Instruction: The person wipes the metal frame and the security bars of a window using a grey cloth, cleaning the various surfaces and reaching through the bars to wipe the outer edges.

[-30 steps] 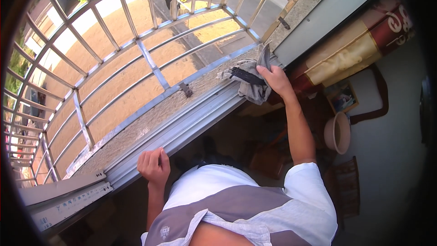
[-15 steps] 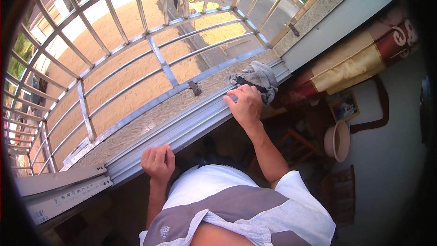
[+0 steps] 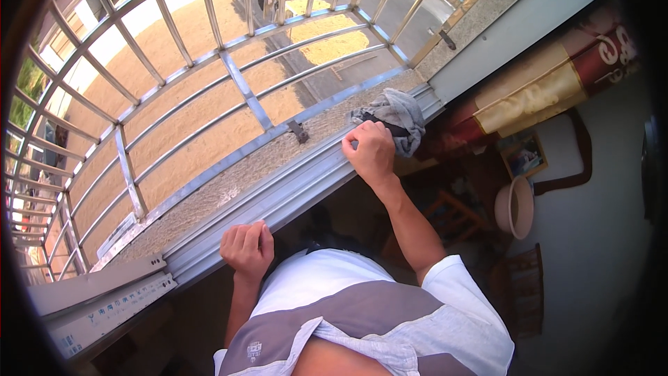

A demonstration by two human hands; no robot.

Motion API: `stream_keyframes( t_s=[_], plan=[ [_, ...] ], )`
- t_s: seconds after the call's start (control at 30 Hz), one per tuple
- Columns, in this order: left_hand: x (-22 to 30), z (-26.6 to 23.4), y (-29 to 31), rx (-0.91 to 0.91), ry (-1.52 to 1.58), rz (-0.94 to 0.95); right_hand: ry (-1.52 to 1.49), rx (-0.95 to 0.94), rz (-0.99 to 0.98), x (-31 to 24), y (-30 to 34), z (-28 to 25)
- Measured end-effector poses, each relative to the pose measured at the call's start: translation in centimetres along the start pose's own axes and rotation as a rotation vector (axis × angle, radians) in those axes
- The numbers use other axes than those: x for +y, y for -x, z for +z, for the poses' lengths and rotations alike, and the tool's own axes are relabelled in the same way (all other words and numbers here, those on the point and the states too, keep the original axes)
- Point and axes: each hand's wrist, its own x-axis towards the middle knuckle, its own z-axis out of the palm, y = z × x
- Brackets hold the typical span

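Observation:
My left hand (image 3: 248, 248) is closed in a fist at the near edge of the silver window track (image 3: 278, 189), with nothing showing in it. Farther right along the track, my right hand (image 3: 372, 152) is closed, fingers curled and thumb bent in. A small dark patch shows between thumb and forefinger; what it is I cannot make out. Right beside that hand a crumpled grey cloth (image 3: 407, 113) lies on the track's right end. A dark strip on the cloth runs close to my knuckles, partly hidden by them.
Beyond the track are a rough sill (image 3: 229, 191) and metal window bars (image 3: 243, 90). A dark metal bracket (image 3: 298, 131) sits on the sill. Pale boards (image 3: 104, 306) lie at lower left. A curtain (image 3: 529, 108), pink basin (image 3: 513, 207) and wooden chair (image 3: 522, 292) are at right.
My right fingers have curled in more tightly, and the hand has drawn slightly back along the track. The left fist has shifted a little right. The cloth stays in place.

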Motion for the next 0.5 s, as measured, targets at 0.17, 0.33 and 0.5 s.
stream_keyframes(
  t_s=[0.17, 0.33, 0.5],
  plan=[
    [0.0, 0.1, 0.2, 0.001, -0.011, -0.005, -0.822, -0.226, 0.561, 2.4, -3.6, -2.3],
    [0.2, -0.1, -0.1, 0.003, -0.028, -0.013, -0.847, -0.023, 0.261, 3.1, -9.6, -1.6],
    [0.5, 0.1, 0.0, 0.004, -0.024, -0.038, -0.371, 0.027, 0.202, 4.8, -11.1, -0.6]
  ],
)
